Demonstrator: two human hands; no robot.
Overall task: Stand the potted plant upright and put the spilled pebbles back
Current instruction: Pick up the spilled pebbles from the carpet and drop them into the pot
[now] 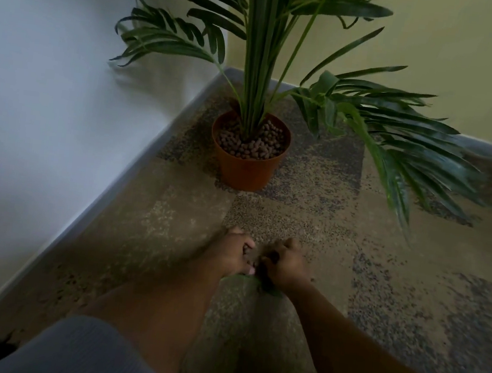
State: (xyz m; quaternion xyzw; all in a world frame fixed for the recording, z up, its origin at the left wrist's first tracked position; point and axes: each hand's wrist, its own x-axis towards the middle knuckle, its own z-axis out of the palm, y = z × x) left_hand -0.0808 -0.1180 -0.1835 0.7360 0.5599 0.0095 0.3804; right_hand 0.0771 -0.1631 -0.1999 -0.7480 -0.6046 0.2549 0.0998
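Note:
The palm plant (264, 49) stands upright in its orange pot (248, 171) near the corner of the room, and brown pebbles (255, 147) fill the pot to the rim. Closer to me, my left hand (234, 254) and my right hand (287, 266) are low on the carpet, side by side and almost touching. Both have their fingers curled inward. A small dark clump that looks like pebbles (273, 256) sits between them, held in the curled fingers. The hands are blurred by motion. A bit of green leaf (268, 286) shows under my right wrist.
A white wall (47, 100) runs along the left with a grey skirting board (150, 149), and a yellow wall (455, 57) closes the back. Long fronds (411, 163) droop over the patterned carpet (382, 280) at the right.

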